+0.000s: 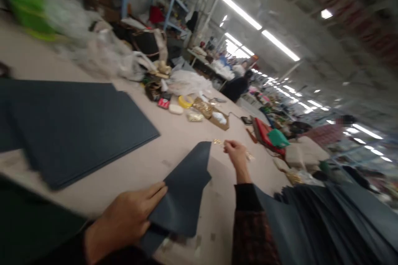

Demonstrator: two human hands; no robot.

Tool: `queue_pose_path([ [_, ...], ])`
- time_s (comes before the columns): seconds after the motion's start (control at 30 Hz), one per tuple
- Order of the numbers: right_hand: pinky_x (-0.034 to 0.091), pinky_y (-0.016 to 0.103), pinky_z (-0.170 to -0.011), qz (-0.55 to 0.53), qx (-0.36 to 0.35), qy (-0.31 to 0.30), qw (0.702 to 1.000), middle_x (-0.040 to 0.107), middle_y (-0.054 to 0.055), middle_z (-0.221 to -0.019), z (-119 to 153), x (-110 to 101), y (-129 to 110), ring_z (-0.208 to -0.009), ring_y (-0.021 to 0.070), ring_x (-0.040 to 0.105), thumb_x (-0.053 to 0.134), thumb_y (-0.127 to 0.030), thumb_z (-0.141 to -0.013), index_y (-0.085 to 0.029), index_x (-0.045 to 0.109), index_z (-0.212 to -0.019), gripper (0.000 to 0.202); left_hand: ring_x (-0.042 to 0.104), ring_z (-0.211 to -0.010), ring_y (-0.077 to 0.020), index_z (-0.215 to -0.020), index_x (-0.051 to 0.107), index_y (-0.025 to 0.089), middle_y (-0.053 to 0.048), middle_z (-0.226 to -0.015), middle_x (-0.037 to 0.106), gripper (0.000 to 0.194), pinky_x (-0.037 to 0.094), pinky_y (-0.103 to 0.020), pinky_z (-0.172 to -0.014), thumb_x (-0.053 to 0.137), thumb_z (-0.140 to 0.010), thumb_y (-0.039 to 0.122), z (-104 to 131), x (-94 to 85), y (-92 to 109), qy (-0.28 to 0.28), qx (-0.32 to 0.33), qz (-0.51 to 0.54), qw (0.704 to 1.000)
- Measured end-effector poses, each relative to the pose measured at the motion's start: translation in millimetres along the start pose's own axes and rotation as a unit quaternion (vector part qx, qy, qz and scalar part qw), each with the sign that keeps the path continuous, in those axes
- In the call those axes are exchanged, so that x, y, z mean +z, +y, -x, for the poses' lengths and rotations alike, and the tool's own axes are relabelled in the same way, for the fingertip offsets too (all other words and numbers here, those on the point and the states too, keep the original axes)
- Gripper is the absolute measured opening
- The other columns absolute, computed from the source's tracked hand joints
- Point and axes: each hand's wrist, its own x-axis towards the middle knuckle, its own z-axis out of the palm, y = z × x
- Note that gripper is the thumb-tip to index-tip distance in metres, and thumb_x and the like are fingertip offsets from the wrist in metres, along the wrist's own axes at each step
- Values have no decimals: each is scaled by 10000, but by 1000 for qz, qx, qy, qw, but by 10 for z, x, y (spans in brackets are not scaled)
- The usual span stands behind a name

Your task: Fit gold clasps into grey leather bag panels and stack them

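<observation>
My left hand [129, 213] grips the left edge of a dark blue-grey cut piece [185, 192], its fingers pressed together on top. The piece lies on the pale table, and another dark piece shows under its near end. Beyond its far right tip, my right hand [235, 153] is closed in a pinch beside small gold-coloured bits [217, 141]. Whatever is between those fingertips is too small to make out. More gold bits [249, 156] lie just right of the right wrist.
Flat dark sheets [83, 132] are stacked at left, and many dark pieces [311, 215] at right. Farther back lie yellow tape [185, 101], an open box [220, 119], plastic bags [186, 82], a green basket [27, 8] and a red item [265, 134]. People are in the background.
</observation>
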Motion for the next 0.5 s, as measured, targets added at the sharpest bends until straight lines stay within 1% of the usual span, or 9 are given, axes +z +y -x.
queue_pose_path([
  [0.03, 565, 361, -742, -46, -2, -1, 999, 694, 113, -899, 33, 73, 7, -775, 193, 674, 414, -397, -974, -84, 633, -1070, 393, 606, -1175, -246, -1407, 466, 155, -115, -1455, 504, 787, 503, -353, -987, 494, -632, 20, 63, -16, 4, -30, -5, 1, 1000],
  [0.1, 565, 341, -707, -173, -13, -29, 984, 695, 83, -800, 186, 250, -42, -701, 185, 668, 537, -447, -887, -103, 654, -1013, 384, 608, -1166, -256, -1402, 453, 132, -127, -1451, 499, 772, 521, -374, -957, 478, -637, 29, 89, -57, 14, -44, -16, 8, 999],
  [0.17, 550, 308, -629, -278, -24, -107, 954, 679, 37, -692, 444, 439, -179, -610, 167, 645, 668, -435, -782, -141, 680, -919, 325, 630, -1112, -267, -1356, 484, 130, -145, -1408, 525, 686, 542, -377, -900, 502, -674, 53, 61, -105, 36, -39, -13, 11, 999],
  [0.2, 534, 291, -596, -296, -32, -159, 941, 671, 23, -659, 581, 536, -267, -579, 159, 632, 689, -405, -762, -154, 688, -877, 276, 643, -1071, -270, -1324, 505, 134, -151, -1375, 543, 635, 551, -373, -864, 520, -693, 70, 49, -127, 51, -35, -9, 9, 999],
  [0.23, 515, 274, -574, -283, -43, -209, 935, 669, 14, -647, 705, 633, -358, -566, 150, 624, 677, -368, -773, -164, 695, -856, 221, 655, -1025, -270, -1294, 523, 141, -154, -1336, 562, 588, 557, -370, -826, 537, -709, 87, 44, -146, 66, -34, -7, 5, 999],
  [0.3, 473, 247, -555, -217, -75, -270, 935, 674, 9, -652, 874, 806, -521, -568, 138, 611, 631, -281, -800, -176, 710, -833, 136, 665, -948, -264, -1249, 545, 156, -142, -1243, 598, 517, 560, -361, -765, 556, -733, 114, 53, -167, 84, -34, -2, -4, 999],
  [0.4, 416, 231, -549, -132, -120, -311, 933, 679, 3, -649, 937, 959, -670, -581, 131, 589, 604, -204, -803, -182, 732, -793, 130, 662, -911, -255, -1214, 557, 169, -117, -1148, 621, 460, 558, -353, -743, 553, -756, 134, 82, -175, 79, -36, 1, -9, 999],
  [0.5, 391, 222, -546, -114, -130, -327, 929, 684, 1, -648, 909, 978, -734, -583, 129, 581, 607, -173, -795, -183, 749, -781, 142, 663, -917, -259, -1181, 582, 177, -107, -1124, 633, 450, 561, -361, -762, 533, -737, 118, 95, -186, 76, -35, -2, -3, 999],
])
